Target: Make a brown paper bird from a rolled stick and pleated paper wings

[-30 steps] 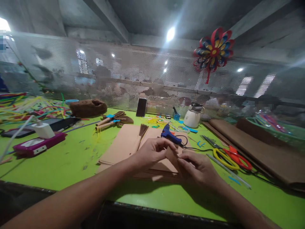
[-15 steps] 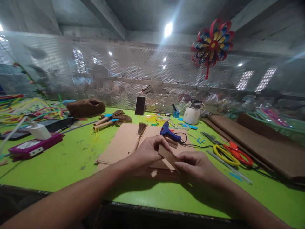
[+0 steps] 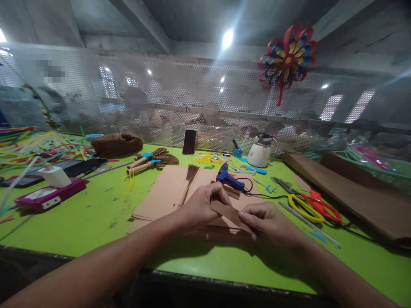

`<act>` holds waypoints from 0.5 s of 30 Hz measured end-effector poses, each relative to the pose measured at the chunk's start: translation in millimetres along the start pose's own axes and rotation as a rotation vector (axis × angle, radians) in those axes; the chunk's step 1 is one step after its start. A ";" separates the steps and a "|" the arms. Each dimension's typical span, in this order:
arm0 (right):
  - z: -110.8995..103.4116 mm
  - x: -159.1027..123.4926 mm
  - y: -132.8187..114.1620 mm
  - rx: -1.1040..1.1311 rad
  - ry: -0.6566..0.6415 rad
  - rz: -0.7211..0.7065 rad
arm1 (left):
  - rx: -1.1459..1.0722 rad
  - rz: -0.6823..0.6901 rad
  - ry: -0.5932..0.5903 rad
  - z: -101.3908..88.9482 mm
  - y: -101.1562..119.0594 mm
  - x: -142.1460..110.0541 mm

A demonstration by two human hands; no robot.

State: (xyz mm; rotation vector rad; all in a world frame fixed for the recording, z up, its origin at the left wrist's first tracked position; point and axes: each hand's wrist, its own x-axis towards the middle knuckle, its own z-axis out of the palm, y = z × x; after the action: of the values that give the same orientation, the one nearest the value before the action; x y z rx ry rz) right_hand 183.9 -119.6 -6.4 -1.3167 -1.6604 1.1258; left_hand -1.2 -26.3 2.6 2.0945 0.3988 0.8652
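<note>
Between my two hands is a brown paper strip (image 3: pixel 229 213), held above a stack of tan paper sheets (image 3: pixel 160 192). My left hand (image 3: pixel 204 203) pinches its left end, the fingers curled over it. On its right part my right hand (image 3: pixel 268 220) presses thumb against fingers. Just behind my hands lies a blue hot glue gun (image 3: pixel 226 176), with a small pile of brown paper strips (image 3: pixel 233 192) under it. A small paper broom with a fringed brown tip (image 3: pixel 192 172) rests on the sheets, left of the glue gun.
Scissors with yellow and orange handles (image 3: pixel 306 208) and a clear stick (image 3: pixel 310 226) lie to the right, near folded brown paper (image 3: pixel 349 196). A purple power strip (image 3: pixel 51 197), finished-looking paper brooms (image 3: pixel 149 161), a phone (image 3: pixel 189 142) and a white jug (image 3: pixel 260 150) stand around.
The brown strip has turned from steep to flatter, and more of its length shows between my hands. My right hand has shifted slightly along it. The folded brown paper at right has moved a little.
</note>
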 end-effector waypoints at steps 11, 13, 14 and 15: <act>-2.2 4.0 7.4 0.018 -0.046 -0.017 | 0.166 0.167 -0.150 -1.1 3.4 -2.1; -1.8 4.2 6.6 0.006 -0.042 -0.024 | 0.127 0.110 -0.137 -0.2 2.9 -1.9; -1.4 4.2 5.6 0.000 -0.034 -0.031 | 0.097 0.072 -0.125 0.5 2.9 -1.8; -0.9 4.1 4.3 -0.007 -0.027 -0.040 | 0.063 0.035 -0.113 1.1 3.1 -1.7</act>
State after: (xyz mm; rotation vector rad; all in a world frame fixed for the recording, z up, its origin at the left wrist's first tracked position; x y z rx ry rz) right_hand 185.4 -115.0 -10.1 -1.2719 -1.7043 1.1205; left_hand -1.6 -29.8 3.9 2.2027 0.3344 0.7589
